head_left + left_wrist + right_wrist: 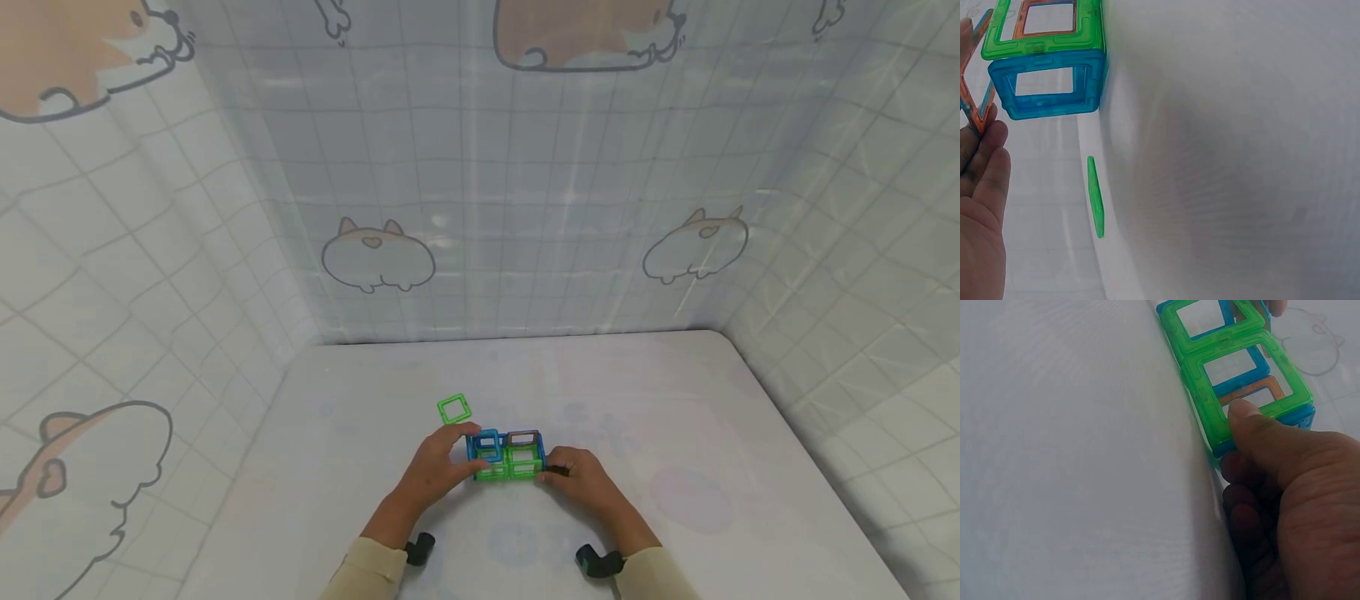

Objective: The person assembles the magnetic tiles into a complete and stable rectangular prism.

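Observation:
On the table, a boxy structure of magnetic tiles (523,473) has green squares on its near side, with blue and orange frames elsewhere. My left hand (435,465) pinches a square magnetic tile (490,445) between thumb and fingers at the structure's left top; it looks blue from above. The left wrist view shows the pinched tile (966,94) as orange and blue, beside the structure (1047,47). My right hand (583,477) grips the structure's right end. In the right wrist view its thumb (1250,422) presses a green square (1204,403), other fingers curled below.
A loose green square tile (454,409) lies on the white table (637,392) behind my left hand. Sheets with a grid and cartoon dogs (517,183) enclose the back and sides. Dark devices (598,561) sit at both wrists.

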### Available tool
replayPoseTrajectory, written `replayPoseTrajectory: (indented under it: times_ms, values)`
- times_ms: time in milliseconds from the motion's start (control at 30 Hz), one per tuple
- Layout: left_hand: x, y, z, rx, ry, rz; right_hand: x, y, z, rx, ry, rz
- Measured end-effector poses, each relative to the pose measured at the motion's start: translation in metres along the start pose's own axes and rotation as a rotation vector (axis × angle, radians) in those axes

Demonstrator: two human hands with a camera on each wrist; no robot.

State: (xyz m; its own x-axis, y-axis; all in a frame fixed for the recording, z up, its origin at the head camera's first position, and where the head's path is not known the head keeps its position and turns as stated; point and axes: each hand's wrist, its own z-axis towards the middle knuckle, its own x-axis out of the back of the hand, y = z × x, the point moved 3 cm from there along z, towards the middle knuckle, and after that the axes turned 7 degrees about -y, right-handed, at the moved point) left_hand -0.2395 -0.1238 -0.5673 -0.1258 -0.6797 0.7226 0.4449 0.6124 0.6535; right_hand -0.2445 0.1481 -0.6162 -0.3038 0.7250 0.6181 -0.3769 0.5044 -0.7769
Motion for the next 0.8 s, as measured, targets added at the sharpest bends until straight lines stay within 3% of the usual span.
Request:
replayPoseTrajectory:
  times_ms: [500,800]
  values:
    - [-0.0010,0.0020,0.0025,0.024,-0.052,-0.007,-0.0010,0.0006,-0.0003,0.017,-0.005,-0.013]
    - [-0.0044,0.0024,0.0047,-0.008,-0.067,-0.020,0.0006,-0.0003,-0.0002,0.033,0.005,-0.009]
